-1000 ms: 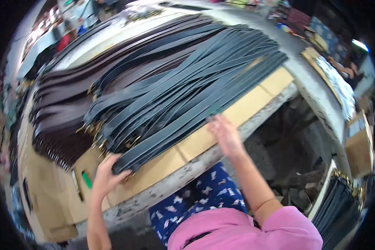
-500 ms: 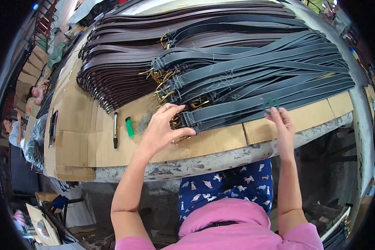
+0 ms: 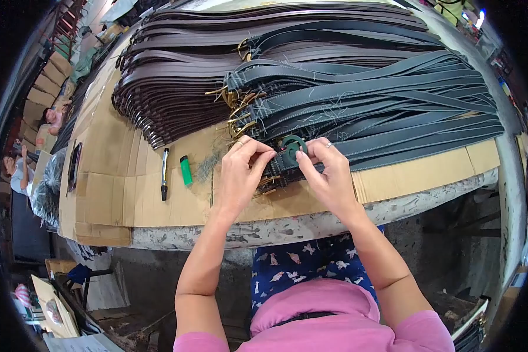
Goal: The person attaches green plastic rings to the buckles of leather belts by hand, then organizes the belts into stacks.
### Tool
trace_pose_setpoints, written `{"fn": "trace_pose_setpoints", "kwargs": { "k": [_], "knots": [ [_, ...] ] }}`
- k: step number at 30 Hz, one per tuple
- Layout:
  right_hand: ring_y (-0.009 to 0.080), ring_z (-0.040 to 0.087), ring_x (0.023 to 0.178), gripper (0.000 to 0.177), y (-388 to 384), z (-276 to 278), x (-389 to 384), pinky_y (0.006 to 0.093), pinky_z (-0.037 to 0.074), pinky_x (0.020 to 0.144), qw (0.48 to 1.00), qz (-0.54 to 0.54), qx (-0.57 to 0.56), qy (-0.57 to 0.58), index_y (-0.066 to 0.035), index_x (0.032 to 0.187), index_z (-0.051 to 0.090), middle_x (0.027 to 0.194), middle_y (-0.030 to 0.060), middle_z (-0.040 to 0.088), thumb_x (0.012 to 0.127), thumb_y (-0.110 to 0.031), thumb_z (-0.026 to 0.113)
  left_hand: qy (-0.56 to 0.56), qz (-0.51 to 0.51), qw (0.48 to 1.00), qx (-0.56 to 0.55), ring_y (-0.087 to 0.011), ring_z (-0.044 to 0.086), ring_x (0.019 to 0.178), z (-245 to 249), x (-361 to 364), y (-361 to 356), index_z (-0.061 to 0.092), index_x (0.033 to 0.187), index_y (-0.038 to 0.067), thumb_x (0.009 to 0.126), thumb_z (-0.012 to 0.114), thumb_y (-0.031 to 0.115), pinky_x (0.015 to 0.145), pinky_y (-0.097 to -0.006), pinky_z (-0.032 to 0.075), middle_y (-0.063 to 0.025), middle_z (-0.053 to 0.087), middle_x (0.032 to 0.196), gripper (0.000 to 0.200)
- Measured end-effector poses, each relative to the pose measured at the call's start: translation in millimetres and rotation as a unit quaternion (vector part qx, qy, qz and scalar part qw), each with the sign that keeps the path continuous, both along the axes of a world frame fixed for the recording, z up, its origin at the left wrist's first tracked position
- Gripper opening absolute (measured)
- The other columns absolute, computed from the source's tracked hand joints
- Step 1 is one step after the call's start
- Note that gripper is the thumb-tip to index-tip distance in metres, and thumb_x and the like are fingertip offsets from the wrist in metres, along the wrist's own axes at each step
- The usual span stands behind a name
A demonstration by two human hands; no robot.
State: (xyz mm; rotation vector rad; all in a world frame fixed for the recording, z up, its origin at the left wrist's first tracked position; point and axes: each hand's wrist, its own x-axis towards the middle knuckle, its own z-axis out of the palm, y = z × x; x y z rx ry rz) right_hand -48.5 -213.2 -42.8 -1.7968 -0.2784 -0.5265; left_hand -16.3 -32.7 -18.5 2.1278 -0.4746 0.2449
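Note:
Dark grey straps (image 3: 369,100) with brass buckles (image 3: 244,126) lie in a heap, loose thread ends sticking out near the buckles. At the heap's near left end, my left hand (image 3: 244,167) pinches thumb and forefinger together; what is between them is too small to make out. Just right of it, my right hand (image 3: 325,170) holds a small dark green ring-handled tool (image 3: 293,150) over the strap ends. The tool's tip lies close to my left fingertips.
A stack of dark brown straps (image 3: 176,88) lies at the back left. On the cardboard (image 3: 146,202) are a black marker (image 3: 165,174), a green lighter (image 3: 186,170) and a tuft of thread (image 3: 206,168). Two people (image 3: 22,176) (image 3: 54,119) are at the far left.
My right hand has come left with the green tool, close to my left hand. My left hand has let go of the strap end and now pinches its fingertips together.

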Motion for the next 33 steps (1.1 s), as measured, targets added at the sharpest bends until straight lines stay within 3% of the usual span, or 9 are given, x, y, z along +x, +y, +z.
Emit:
{"fn": "trace_pose_setpoints", "kwargs": {
  "k": [3,6,9,12,24,30,33],
  "knots": [
    [0.027,0.055,0.071,0.013,1,0,-1,0.0351,0.046,0.065,1.0,-0.009,-0.027,0.003,0.005,0.084,0.056,0.08,0.0146,0.056,0.088,-0.003,0.065,-0.016,0.007,1.0,-0.013,-0.0147,0.058,0.07,-3,-3,-2,0.066,0.086,-0.003,0.086,0.069,0.002,0.065,-0.0278,0.047,-0.0073,0.062,0.079,0.005],
    [0.0207,0.058,0.072,0.012,2,1,-1,0.0311,0.047,0.065,0.996,-0.016,-0.082,-0.022,0.007,0.083,0.058,0.087,0.0146,0.06,0.088,-0.002,0.065,-0.025,-0.001,0.999,-0.024,-0.0152,0.058,0.071,-6,-3,-1,0.065,0.086,-0.003,0.086,0.069,0.002,0.065,-0.0281,0.047,-0.0075,0.062,0.079,0.006],
    [0.0233,0.058,0.073,0.014,3,0,-1,0.0322,0.047,0.066,0.995,-0.019,-0.099,-0.01,0.007,0.082,0.057,0.088,0.0154,0.059,0.087,-0.003,0.065,-0.02,0.003,0.999,-0.031,-0.0157,0.058,0.071,-6,-4,-1,0.065,0.086,-0.002,0.086,0.069,0.002,0.066,-0.0285,0.047,-0.0075,0.062,0.079,0.006],
    [0.0331,0.055,0.082,0.014,5,2,-2,0.0396,0.045,0.074,0.997,-0.015,-0.081,0.0,0.005,0.081,0.054,0.086,0.0166,0.056,0.087,-0.003,0.064,-0.027,0.002,0.999,-0.025,-0.0162,0.058,0.07,-4,-4,-1,0.066,0.086,-0.002,0.086,0.069,0.002,0.066,-0.0286,0.047,-0.0076,0.061,0.079,0.006],
    [0.0334,0.054,0.083,0.014,6,2,-3,0.0396,0.045,0.075,0.996,-0.01,-0.091,0.0,0.005,0.081,0.054,0.088,0.017,0.056,0.086,-0.003,0.065,-0.025,0.008,0.999,-0.033,-0.0164,0.059,0.071,-5,-4,-2,0.066,0.086,-0.002,0.086,0.07,0.005,0.066,-0.0291,0.047,-0.0079,0.062,0.079,0.008],
    [0.0311,0.059,0.081,0.013,7,2,-5,0.0372,0.048,0.073,0.998,-0.022,-0.057,0.003,0.005,0.083,0.056,0.091,0.0169,0.059,0.087,-0.002,0.065,-0.013,0.07,0.996,-0.051,-0.0184,0.062,0.077,0,-7,3,0.067,0.089,0.0,0.085,0.068,0.002,0.07,-0.0297,0.049,-0.0084,0.065,0.084,0.005],
    [0.0287,0.062,0.079,0.012,3,6,-7,0.0353,0.05,0.071,0.999,-0.023,-0.028,0.004,0.005,0.084,0.057,0.094,0.0166,0.061,0.088,-0.003,0.065,-0.156,0.149,0.976,0.043,-0.0218,0.065,0.086,0,-9,22,0.068,0.093,0.001,0.082,0.065,-0.002,0.074,-0.0319,0.05,-0.0093,0.068,0.094,0.011]
  ]
}}
